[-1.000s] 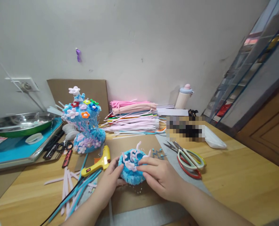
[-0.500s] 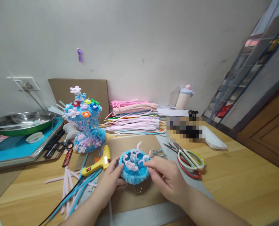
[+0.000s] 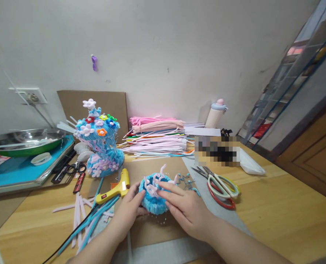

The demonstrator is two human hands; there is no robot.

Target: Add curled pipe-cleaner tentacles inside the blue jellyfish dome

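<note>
A round, fuzzy blue pipe-cleaner craft piece point(image 3: 155, 206) sits low over the cardboard, with strings of tiny clear beads hanging from its edge. Curled pale pink pipe cleaners point(image 3: 151, 190) stand up from its hollow middle. My left hand point(image 3: 130, 207) grips the piece from the left side, thumb on the near rim and fingers round behind it. With its fingers stretched out, my right hand point(image 3: 189, 209) reaches over the right part of the piece, fingertips touching the pink curls. That hand hides the right rim.
A yellow glue gun point(image 3: 115, 190) and cut pipe cleaners point(image 3: 79, 220) lie left. Behind stands a flowered pipe-cleaner figure point(image 3: 101, 146). Pipe-cleaner bundles point(image 3: 159, 137) line the wall. Scissors point(image 3: 220, 187) and small blue bits point(image 3: 185, 179) lie right, on or near a cardboard sheet point(image 3: 152, 236).
My right hand has moved left across the piece, from pinching at its right rim to laying extended fingers on the pink curls. My left hand keeps its hold.
</note>
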